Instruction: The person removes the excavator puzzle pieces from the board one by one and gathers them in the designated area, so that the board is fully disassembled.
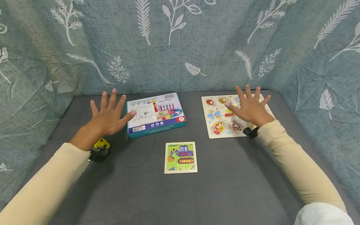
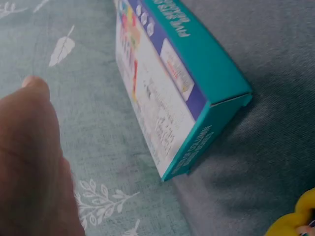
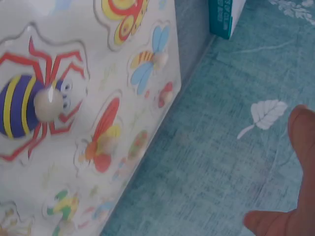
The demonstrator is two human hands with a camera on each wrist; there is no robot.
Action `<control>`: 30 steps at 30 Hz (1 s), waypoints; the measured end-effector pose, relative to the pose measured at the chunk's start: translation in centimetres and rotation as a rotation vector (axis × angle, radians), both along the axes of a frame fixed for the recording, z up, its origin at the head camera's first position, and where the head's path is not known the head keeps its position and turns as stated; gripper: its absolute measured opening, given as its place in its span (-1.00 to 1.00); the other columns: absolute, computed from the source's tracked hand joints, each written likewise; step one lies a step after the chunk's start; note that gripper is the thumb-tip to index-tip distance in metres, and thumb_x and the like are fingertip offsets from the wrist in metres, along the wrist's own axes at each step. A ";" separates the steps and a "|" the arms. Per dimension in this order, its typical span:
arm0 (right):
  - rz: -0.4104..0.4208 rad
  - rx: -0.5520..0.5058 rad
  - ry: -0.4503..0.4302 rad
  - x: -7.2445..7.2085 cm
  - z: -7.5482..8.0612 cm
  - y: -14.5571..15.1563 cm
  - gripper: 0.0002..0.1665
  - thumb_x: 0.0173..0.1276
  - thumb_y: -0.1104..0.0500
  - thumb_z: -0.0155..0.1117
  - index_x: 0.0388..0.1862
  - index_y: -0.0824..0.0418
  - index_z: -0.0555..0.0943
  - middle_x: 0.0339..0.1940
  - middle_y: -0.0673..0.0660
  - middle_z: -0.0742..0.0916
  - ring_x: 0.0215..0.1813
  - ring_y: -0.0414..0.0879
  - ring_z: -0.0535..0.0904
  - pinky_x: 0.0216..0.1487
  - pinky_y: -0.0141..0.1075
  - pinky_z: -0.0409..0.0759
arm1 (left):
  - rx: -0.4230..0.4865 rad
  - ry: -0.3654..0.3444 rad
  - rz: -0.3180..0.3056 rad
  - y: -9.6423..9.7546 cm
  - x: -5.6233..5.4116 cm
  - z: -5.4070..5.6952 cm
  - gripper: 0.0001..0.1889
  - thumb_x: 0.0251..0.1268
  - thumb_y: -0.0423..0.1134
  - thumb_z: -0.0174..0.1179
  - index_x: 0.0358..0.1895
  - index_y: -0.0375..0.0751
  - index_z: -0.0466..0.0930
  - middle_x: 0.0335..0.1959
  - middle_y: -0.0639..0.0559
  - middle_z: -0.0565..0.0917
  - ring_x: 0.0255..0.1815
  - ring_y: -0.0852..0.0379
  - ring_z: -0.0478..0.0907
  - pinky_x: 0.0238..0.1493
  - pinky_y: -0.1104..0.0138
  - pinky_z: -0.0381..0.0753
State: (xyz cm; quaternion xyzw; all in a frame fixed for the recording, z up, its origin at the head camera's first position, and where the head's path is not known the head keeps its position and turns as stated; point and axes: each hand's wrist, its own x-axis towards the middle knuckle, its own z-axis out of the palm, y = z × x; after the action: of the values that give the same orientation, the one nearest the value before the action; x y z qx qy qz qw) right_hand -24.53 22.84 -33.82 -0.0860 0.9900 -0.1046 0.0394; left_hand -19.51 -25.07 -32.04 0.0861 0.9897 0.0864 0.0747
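Over on the grey tabletop (image 1: 197, 197), a teal-sided bead box (image 1: 156, 115) lies face up, slightly askew; to its right, a cream board (image 1: 224, 120) lies flat, knobbed insect pieces (image 1: 214, 114) inset

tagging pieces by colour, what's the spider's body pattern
The spider's body: purple-blue with yellow stripes, clearest in the right wrist view.
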 end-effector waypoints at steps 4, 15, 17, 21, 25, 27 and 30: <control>0.031 -0.046 0.082 0.3 -0.4 -0.6 -0.06 0.46 -0.38 -0.16 0.50 0.31 0.20 0.47 0.49 0.17 0.45 0.55 -0.22 0.25 0.50 -0.27 | 0.081 0.088 -0.093 0.5 0.8 -0.3 -0.12 0.48 0.30 -0.28 0.53 -0.39 -0.14 0.53 -0.39 -0.33 0.51 -0.32 -0.47 0.36 -0.29 -0.36; 0.131 -0.191 0.230 1.3 -1.9 -2.0 -0.50 0.42 0.03 0.19 0.16 0.38 0.58 0.24 0.41 0.54 0.32 0.30 0.37 0.30 0.16 0.27 | 0.211 0.460 -0.309 2.2 3.5 -2.2 -0.48 0.34 -0.28 0.23 0.30 -0.43 0.41 0.36 -0.31 0.37 0.38 -0.23 0.29 0.15 -0.15 0.43; 0.128 -0.236 0.242 1.5 -2.1 -2.4 -0.51 0.41 0.04 0.21 0.14 0.38 0.59 0.21 0.39 0.57 0.30 0.29 0.40 0.28 0.15 0.32 | 0.244 0.500 -0.351 2.5 3.9 -2.6 -0.54 0.28 -0.34 0.26 0.22 -0.44 0.50 0.29 -0.29 0.46 0.31 -0.21 0.38 0.08 -0.13 0.49; 0.132 -0.323 0.258 2.0 -2.5 -3.2 -0.56 0.41 0.10 0.23 0.10 0.39 0.61 0.16 0.36 0.61 0.26 0.27 0.44 0.26 0.13 0.35 | 0.298 0.494 -0.396 3.3 4.7 -3.3 -0.68 0.27 -0.39 0.27 0.07 -0.44 0.62 0.21 -0.26 0.54 0.24 -0.19 0.47 0.04 -0.09 0.53; 0.162 -0.373 0.251 2.8 -2.7 -4.0 -0.60 0.43 0.13 0.22 0.08 0.39 0.62 0.12 0.34 0.63 0.25 0.26 0.45 0.25 0.12 0.35 | 0.336 0.439 -0.391 4.1 5.6 -4.1 -0.72 0.29 -0.36 0.27 0.02 -0.41 0.66 0.18 -0.24 0.57 0.19 -0.18 0.52 0.03 -0.06 0.56; 0.176 -0.389 0.242 3.1 -2.9 -4.3 -0.61 0.44 0.12 0.21 0.09 0.37 0.62 0.12 0.33 0.64 0.25 0.25 0.45 0.24 0.12 0.36 | 0.354 0.423 -0.386 4.4 6.1 -4.6 -0.70 0.28 -0.33 0.29 0.03 -0.41 0.66 0.13 -0.23 0.60 0.15 -0.17 0.55 0.03 -0.05 0.56; 0.192 -0.414 0.235 3.6 -3.1 -4.8 -0.62 0.44 0.13 0.22 0.09 0.36 0.63 0.11 0.31 0.64 0.23 0.23 0.48 0.21 0.11 0.40 | 0.383 0.426 -0.390 5.0 6.7 -5.2 -0.70 0.26 -0.32 0.32 0.01 -0.39 0.67 0.02 -0.19 0.67 0.07 -0.13 0.60 0.01 -0.02 0.58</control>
State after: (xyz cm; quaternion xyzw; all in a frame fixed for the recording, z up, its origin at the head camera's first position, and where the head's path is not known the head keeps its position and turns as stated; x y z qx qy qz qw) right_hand -20.97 18.08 -36.97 -0.1974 0.9326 -0.2900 -0.0847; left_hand -12.80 -20.07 -37.28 0.3024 0.9137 0.2347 -0.1362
